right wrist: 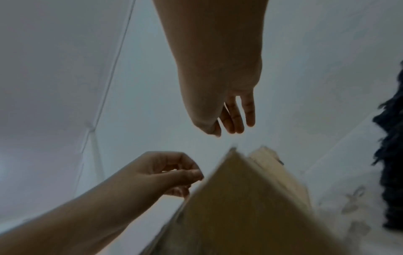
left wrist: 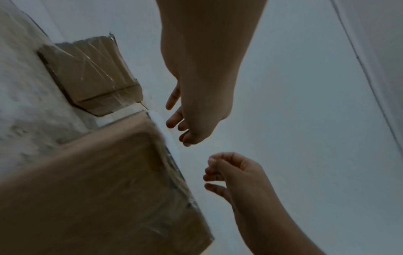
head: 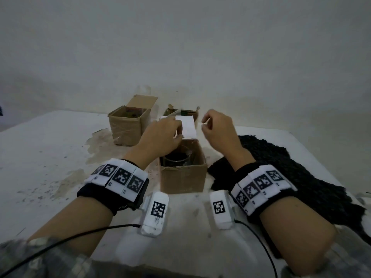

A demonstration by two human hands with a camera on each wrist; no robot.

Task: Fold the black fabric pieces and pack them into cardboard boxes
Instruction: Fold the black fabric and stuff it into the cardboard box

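The left hand (head: 160, 137) pinched the nearest brown cardboard box's (head: 183, 177) white flap (head: 187, 126); the right hand (head: 217, 131) hovered loosely curled, empty. Knitted black fabric (head: 291, 177) lay at three o'clock, unpacked; tugging might tip the box.

Black fabric (head: 291, 173) beside open cardboard box (head: 183, 177)

Three cardboard boxes: one near (head: 183, 177), one far left (head: 128, 127), one behind (head: 180, 112), mostly hidden. One black knitted fabric piece (head: 291, 167). One white flap or card (head: 187, 126). Two hands: left (head: 160, 137), right (head: 218, 129). Two wrist bands with markers.
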